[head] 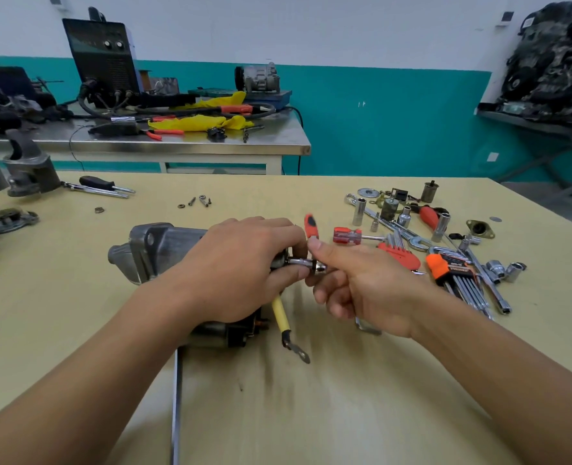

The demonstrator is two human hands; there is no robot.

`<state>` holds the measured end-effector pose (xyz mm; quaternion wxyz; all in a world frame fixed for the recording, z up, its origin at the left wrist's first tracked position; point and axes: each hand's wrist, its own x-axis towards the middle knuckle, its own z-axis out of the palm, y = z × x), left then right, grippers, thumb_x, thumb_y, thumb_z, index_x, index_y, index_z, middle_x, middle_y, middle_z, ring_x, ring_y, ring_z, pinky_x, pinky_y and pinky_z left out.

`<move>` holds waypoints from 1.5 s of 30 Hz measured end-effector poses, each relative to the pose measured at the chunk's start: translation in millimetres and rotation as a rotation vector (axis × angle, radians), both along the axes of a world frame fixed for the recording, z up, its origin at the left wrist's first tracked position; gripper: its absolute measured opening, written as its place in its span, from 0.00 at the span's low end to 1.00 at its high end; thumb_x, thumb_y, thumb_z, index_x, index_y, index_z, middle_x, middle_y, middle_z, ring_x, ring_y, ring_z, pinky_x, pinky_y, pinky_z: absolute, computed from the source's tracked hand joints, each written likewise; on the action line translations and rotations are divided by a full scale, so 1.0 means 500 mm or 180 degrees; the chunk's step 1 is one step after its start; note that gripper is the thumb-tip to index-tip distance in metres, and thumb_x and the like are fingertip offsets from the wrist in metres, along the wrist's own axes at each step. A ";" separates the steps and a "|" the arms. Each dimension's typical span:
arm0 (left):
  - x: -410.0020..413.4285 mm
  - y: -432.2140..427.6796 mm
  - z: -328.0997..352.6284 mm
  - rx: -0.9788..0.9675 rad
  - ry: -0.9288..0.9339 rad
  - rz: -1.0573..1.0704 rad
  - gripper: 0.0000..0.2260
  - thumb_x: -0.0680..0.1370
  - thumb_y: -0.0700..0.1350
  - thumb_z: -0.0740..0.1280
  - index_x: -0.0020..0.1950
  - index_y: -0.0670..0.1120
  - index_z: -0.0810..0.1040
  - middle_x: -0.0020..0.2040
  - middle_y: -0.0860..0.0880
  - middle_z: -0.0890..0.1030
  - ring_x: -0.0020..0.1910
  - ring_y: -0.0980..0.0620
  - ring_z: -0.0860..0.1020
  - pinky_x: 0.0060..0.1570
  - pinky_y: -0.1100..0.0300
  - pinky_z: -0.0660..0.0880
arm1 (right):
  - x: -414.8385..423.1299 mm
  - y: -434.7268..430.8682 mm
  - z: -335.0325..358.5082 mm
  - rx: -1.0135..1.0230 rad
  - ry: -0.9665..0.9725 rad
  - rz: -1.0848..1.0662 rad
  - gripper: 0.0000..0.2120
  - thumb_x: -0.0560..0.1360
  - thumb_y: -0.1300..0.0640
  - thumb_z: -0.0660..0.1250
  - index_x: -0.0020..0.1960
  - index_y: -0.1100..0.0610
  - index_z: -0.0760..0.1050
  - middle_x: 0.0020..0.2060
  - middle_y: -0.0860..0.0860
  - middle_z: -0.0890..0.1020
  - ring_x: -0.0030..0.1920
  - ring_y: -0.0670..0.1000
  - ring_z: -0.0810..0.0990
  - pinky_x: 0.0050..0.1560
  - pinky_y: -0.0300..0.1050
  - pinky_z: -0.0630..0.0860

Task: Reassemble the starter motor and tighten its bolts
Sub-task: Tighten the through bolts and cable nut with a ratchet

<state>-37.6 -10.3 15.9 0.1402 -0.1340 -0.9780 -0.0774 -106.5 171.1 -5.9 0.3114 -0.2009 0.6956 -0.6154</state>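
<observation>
back bench: welding machine, yellow cloth, compressor
right shelf: dark engine
worktable, right side: stubby red screwdriver, orange-holder hex key set, loose sockets

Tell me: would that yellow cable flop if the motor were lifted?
Probably little: the cable looks thick and runs nearly straight, so it likely holds its shape. Its metal lug lies free on the table, so it would probably swing. The motor looks solid metal, likely heavy.
</observation>
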 end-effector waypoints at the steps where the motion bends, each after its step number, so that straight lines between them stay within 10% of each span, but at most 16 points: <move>1: 0.000 0.000 0.000 -0.0055 -0.0025 -0.0011 0.12 0.80 0.61 0.57 0.56 0.57 0.75 0.52 0.59 0.76 0.50 0.56 0.73 0.49 0.54 0.70 | -0.003 0.005 0.001 -0.0032 0.0210 0.0048 0.21 0.64 0.38 0.73 0.40 0.57 0.83 0.31 0.55 0.83 0.25 0.50 0.78 0.26 0.39 0.73; 5: 0.000 0.000 0.001 -0.0109 -0.0068 -0.0026 0.15 0.81 0.61 0.55 0.56 0.57 0.76 0.53 0.59 0.76 0.50 0.55 0.73 0.49 0.52 0.72 | -0.017 0.028 0.012 -0.0050 0.1980 0.0199 0.10 0.67 0.54 0.79 0.47 0.53 0.85 0.39 0.51 0.87 0.39 0.49 0.85 0.40 0.43 0.82; 8: -0.002 0.000 0.000 -0.0126 -0.0038 0.0017 0.16 0.80 0.62 0.54 0.56 0.57 0.77 0.54 0.59 0.77 0.51 0.55 0.74 0.51 0.52 0.72 | -0.023 0.031 0.009 0.0009 0.2130 0.0283 0.11 0.69 0.60 0.79 0.49 0.52 0.85 0.40 0.50 0.87 0.41 0.49 0.86 0.43 0.45 0.83; 15: 0.000 -0.001 0.001 -0.0003 -0.0037 -0.0015 0.14 0.79 0.61 0.58 0.56 0.57 0.77 0.52 0.59 0.77 0.50 0.56 0.74 0.51 0.52 0.73 | -0.005 0.007 0.004 -0.0005 -0.0002 0.0169 0.26 0.63 0.37 0.72 0.45 0.60 0.80 0.32 0.56 0.83 0.25 0.50 0.79 0.26 0.39 0.74; 22: -0.001 0.000 0.001 0.0009 -0.0032 -0.0034 0.17 0.80 0.61 0.56 0.56 0.55 0.79 0.53 0.58 0.78 0.51 0.55 0.75 0.51 0.49 0.73 | -0.020 0.029 0.008 -0.0068 0.2385 0.0223 0.08 0.68 0.52 0.78 0.45 0.46 0.83 0.40 0.50 0.87 0.41 0.52 0.86 0.44 0.43 0.82; 30: 0.002 -0.001 0.001 0.0122 0.0009 -0.0027 0.13 0.78 0.62 0.59 0.53 0.57 0.77 0.51 0.59 0.78 0.49 0.57 0.74 0.49 0.52 0.73 | -0.001 0.000 -0.004 -0.0004 -0.0495 0.0045 0.21 0.68 0.40 0.72 0.45 0.58 0.81 0.32 0.54 0.80 0.25 0.48 0.74 0.26 0.38 0.70; 38: 0.000 0.001 -0.001 0.0087 0.0036 -0.0022 0.13 0.81 0.60 0.59 0.54 0.55 0.80 0.50 0.58 0.78 0.48 0.56 0.75 0.47 0.49 0.75 | -0.010 0.030 0.012 0.0010 0.2673 0.0213 0.07 0.68 0.51 0.77 0.47 0.46 0.85 0.38 0.45 0.86 0.38 0.52 0.85 0.41 0.44 0.82; 45: 0.001 -0.001 0.000 0.0196 0.0067 -0.0070 0.12 0.79 0.60 0.63 0.55 0.57 0.81 0.53 0.59 0.78 0.49 0.57 0.75 0.47 0.50 0.75 | 0.007 -0.001 0.009 0.0097 -0.0337 0.0000 0.25 0.64 0.38 0.73 0.45 0.60 0.81 0.31 0.55 0.80 0.25 0.49 0.74 0.25 0.38 0.70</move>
